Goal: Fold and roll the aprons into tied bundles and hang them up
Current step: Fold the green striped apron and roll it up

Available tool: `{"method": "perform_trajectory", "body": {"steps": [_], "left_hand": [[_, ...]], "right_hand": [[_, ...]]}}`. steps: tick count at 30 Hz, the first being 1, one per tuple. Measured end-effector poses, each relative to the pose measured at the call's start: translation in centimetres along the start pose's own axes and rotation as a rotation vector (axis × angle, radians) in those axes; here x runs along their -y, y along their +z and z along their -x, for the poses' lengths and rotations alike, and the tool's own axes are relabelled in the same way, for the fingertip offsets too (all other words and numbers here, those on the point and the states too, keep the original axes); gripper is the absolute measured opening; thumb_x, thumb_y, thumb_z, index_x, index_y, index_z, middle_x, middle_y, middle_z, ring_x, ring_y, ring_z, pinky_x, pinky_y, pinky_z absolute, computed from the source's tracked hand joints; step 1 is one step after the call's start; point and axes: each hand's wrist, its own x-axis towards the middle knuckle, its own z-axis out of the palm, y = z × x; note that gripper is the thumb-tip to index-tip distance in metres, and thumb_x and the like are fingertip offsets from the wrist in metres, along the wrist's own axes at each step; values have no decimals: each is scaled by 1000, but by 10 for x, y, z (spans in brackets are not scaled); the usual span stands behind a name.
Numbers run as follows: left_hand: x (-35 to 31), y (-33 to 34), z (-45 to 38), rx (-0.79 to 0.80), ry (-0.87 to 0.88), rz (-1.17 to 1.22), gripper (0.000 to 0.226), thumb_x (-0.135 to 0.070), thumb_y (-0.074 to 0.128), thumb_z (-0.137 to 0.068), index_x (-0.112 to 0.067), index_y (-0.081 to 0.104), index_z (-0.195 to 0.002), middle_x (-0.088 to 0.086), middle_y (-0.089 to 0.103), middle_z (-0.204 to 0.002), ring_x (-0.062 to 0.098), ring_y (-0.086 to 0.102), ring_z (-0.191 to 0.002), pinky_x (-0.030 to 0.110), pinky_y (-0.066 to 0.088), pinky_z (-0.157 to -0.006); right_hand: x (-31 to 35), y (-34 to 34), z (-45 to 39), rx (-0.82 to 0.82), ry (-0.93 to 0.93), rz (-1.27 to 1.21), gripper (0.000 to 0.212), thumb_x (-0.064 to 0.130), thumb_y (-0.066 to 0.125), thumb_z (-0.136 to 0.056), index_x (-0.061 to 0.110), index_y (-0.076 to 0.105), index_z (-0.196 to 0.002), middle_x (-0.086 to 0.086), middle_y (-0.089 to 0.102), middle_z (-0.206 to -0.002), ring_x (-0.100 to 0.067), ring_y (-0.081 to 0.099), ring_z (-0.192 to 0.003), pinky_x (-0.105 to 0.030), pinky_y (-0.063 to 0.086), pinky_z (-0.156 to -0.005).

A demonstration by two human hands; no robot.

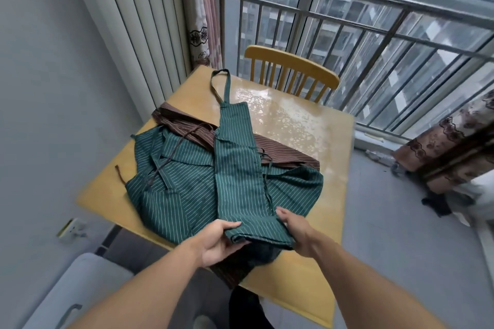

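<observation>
A green striped apron (238, 165) lies folded into a long narrow strip down the middle of the wooden table (307, 136), its neck loop (220, 81) pointing away from me. My left hand (216, 242) and my right hand (294, 230) both grip the strip's near end, which is turned over on itself. Under the strip spreads another green striped apron (171, 189). A brown striped apron (181, 123) lies beneath both, with thin brown ties trailing over the green cloth.
A yellow wooden chair (291, 67) stands at the table's far side, in front of a window with metal railing (374, 24). A white radiator (139, 29) and curtains flank the table. A grey seat (80, 288) is at the lower left.
</observation>
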Motion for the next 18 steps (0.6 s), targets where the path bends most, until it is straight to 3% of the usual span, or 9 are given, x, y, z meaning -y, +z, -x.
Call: {"method": "perform_trajectory", "body": {"steps": [2, 4, 7, 8, 10, 12, 15, 16, 18], "left_hand": [[-18, 8, 6, -59, 67, 74, 24, -8, 56, -101, 6, 65, -119, 20, 73, -114, 29, 70, -111, 35, 62, -82], [-35, 14, 10, -175, 164, 65, 19, -7, 60, -98, 3, 67, -113, 16, 74, -91, 23, 73, -82, 30, 64, -63], [-52, 19, 18, -328, 348, 45, 52, -6, 67, -94, -6, 53, -144, 17, 71, -112, 26, 73, -85, 34, 63, -59], [-57, 19, 21, -346, 401, 29, 56, -7, 64, -97, -13, 48, -149, 18, 68, -124, 30, 74, -91, 37, 63, -62], [-66, 19, 33, -313, 452, -20, 37, -11, 48, -103, -7, 60, -138, 23, 66, -128, 34, 71, -99, 40, 62, -69], [-76, 18, 44, -224, 470, -54, 43, -2, 30, -98, 2, 66, -121, 29, 66, -125, 36, 67, -107, 42, 59, -80], [-91, 17, 63, -118, 499, -282, 50, 18, 30, -92, -2, 63, -124, 14, 69, -125, 30, 67, -117, 36, 56, -87], [-95, 16, 65, -134, 525, -422, 41, 16, 41, -97, -5, 64, -123, 9, 72, -122, 27, 69, -114, 35, 55, -89], [-101, 18, 74, -241, 606, -682, 17, -15, 69, -96, -10, 71, -113, 0, 76, -102, 22, 70, -99, 33, 52, -86]], "right_hand": [[24, 3, 7, 9, -150, -75, 41, 18, 34, -111, 35, 62, -136, 5, 42, -153, -19, 46, -138, -49, 41, -113], [46, 7, 20, 123, -223, -30, 52, -3, 35, -102, 26, 68, -130, 3, 48, -149, -30, 50, -137, -47, 50, -101], [64, 16, 29, 109, -348, 369, 66, -20, 45, -88, 28, 69, -128, 3, 51, -144, -27, 59, -115, -42, 52, -89], [68, 22, 33, 28, -423, 514, 65, -18, 50, -86, 31, 71, -123, 2, 56, -142, -29, 63, -112, -44, 55, -89], [78, 30, 36, -115, -555, 648, 49, -7, 60, -90, 36, 77, -107, -2, 72, -124, -36, 70, -97, -51, 58, -81], [88, 38, 39, -231, -633, 642, 12, 27, 69, -97, 31, 80, -95, -2, 78, -101, -28, 74, -93, -51, 58, -87], [106, 40, 36, -338, -717, 725, 71, 76, 50, -90, 10, 74, -97, -14, 74, -96, -32, 69, -92, -42, 54, -86], [111, 41, 33, -338, -773, 718, 75, 78, 47, -91, 8, 72, -99, -11, 73, -99, -30, 68, -93, -44, 54, -90], [120, 47, 39, -282, -781, 658, 51, 61, 51, -100, 17, 75, -108, 4, 73, -107, -17, 67, -103, -41, 51, -97]]}}
